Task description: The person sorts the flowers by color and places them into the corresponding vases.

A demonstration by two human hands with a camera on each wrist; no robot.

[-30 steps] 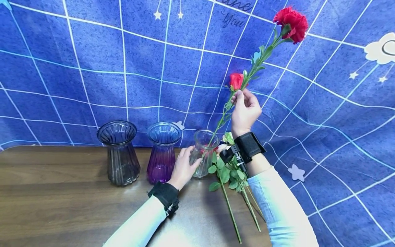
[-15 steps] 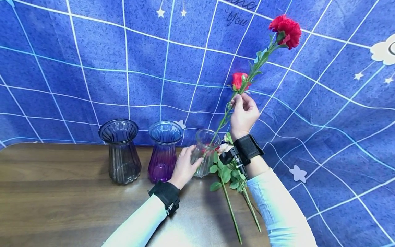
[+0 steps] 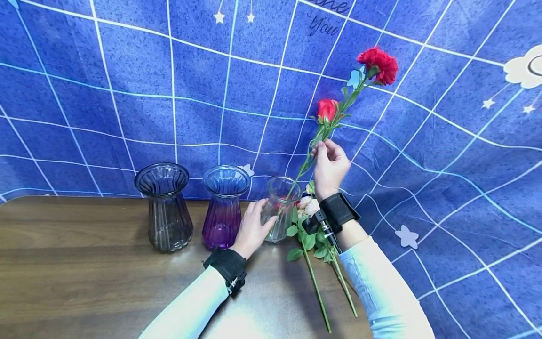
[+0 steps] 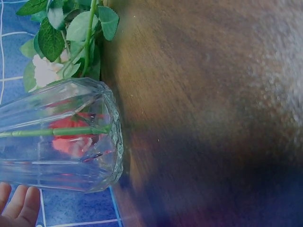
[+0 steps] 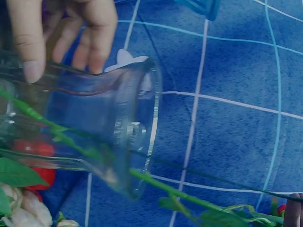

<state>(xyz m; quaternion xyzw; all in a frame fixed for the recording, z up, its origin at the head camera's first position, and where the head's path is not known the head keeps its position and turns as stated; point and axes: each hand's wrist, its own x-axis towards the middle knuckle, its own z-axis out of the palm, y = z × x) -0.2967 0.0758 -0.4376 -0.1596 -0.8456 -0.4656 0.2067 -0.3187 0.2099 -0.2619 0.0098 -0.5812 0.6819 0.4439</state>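
Head view: I see the right hand [image 3: 331, 170] holding a narrow pinch on the green stem of a red ruffled carnation [image 3: 378, 66], whose head leans up and right, above the grip. A red cupped rose [image 3: 327, 110] stands just above the fingers, and a green stem [image 3: 302, 170] slants down from there through the mouth of a clear fluted glass vase [image 3: 282, 232]. I cannot tell where the carnation's own stem ends. The left hand [image 3: 251, 230] has a wide grip on the clear vase, thumb in front, fingers along its left side. Left of it on the brown wooden table [image 3: 84, 273] stand a blue-to-purple glass vase [image 3: 222, 226] and a smoky grey glass vase [image 3: 169, 221]; to its right lie pale flowers [image 3: 312, 207] with long stems.

Left wrist view: I see one stem inside the clear vase, reaching near its base, with a red bloom [image 4: 71, 144] showing through the glass. Left fingertips appear at the lower corner.

Right wrist view: I see the left thumb against the clear vase and a bright green stem crossing its rim; only a sliver of the right hand's fingers shows at the edge.
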